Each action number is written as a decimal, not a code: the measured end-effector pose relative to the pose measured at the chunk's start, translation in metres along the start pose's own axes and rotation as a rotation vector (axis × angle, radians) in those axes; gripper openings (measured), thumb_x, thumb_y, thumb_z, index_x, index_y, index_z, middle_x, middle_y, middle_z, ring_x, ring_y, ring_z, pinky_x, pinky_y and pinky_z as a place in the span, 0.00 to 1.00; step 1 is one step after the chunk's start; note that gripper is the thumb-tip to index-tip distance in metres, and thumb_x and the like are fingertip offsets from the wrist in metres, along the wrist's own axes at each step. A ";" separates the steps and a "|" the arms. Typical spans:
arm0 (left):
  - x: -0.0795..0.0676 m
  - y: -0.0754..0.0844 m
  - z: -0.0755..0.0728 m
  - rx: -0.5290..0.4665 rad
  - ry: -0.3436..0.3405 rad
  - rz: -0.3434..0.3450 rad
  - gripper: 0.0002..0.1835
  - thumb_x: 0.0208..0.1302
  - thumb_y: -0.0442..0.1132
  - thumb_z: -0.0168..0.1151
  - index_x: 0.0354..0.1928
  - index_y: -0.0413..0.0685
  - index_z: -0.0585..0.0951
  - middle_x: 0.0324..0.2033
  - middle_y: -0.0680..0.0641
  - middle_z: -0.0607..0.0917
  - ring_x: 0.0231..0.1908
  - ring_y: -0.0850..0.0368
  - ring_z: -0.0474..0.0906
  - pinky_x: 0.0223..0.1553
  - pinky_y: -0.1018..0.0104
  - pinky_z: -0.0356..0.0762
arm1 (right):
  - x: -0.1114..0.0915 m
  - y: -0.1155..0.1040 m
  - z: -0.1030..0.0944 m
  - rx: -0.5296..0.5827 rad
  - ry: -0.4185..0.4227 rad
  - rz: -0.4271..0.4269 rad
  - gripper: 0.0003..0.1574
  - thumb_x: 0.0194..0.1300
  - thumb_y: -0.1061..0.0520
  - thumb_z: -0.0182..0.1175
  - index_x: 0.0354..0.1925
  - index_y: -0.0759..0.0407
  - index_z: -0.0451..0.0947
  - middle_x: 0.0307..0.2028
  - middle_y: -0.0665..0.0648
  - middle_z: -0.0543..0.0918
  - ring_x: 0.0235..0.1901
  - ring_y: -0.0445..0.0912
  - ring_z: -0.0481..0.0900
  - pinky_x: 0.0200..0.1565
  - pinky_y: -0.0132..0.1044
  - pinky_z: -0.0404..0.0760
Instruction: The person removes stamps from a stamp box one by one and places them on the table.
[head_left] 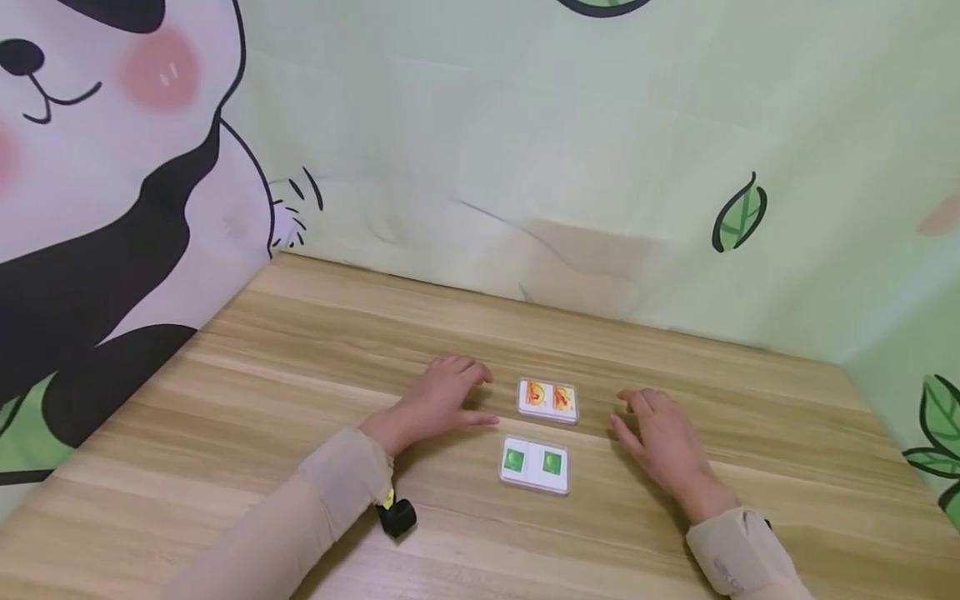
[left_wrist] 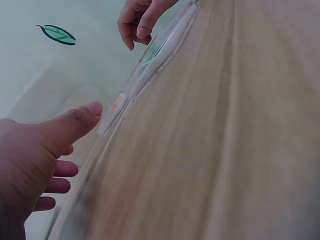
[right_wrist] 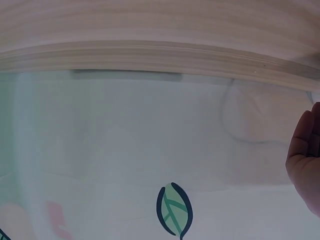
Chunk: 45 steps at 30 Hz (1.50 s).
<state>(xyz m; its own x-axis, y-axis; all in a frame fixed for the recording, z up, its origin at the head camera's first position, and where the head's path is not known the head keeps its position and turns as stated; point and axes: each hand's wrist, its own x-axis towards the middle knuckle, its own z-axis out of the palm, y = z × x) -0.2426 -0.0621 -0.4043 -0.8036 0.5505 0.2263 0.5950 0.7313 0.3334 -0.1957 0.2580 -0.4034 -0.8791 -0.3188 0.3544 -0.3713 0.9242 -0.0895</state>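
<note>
Two flat, clear-edged cards lie on the wooden table, one behind the other. The far card carries two orange pictures on white; the near card shows two green squares. To their left is my left hand, its fingers loosely bent and its thumb pointing toward the gap between the cards. My right hand rests to the right of them, fingers relaxed, holding nothing. In the left wrist view the left thumb appears close to the far card, with the right hand beyond.
The wooden table meets a pale green wall at its back edge. A large panda drawing covers the left wall. A small black object sits under the left wrist, by the sleeve.
</note>
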 end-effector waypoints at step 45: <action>0.040 0.009 0.018 -0.081 -0.104 -0.050 0.36 0.50 0.60 0.71 0.58 0.49 0.75 0.55 0.48 0.76 0.60 0.50 0.67 0.68 0.53 0.59 | 0.019 -0.003 0.008 0.064 0.030 -0.163 0.28 0.56 0.46 0.67 0.47 0.64 0.79 0.45 0.63 0.83 0.48 0.57 0.79 0.53 0.52 0.77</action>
<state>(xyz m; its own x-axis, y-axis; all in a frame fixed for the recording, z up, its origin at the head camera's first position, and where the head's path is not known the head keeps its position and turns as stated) -0.2692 -0.0264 -0.4083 -0.8233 0.5562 0.1131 0.5476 0.7260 0.4160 -0.2138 0.2479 -0.4037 -0.7968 -0.4561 0.3962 -0.5271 0.8453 -0.0870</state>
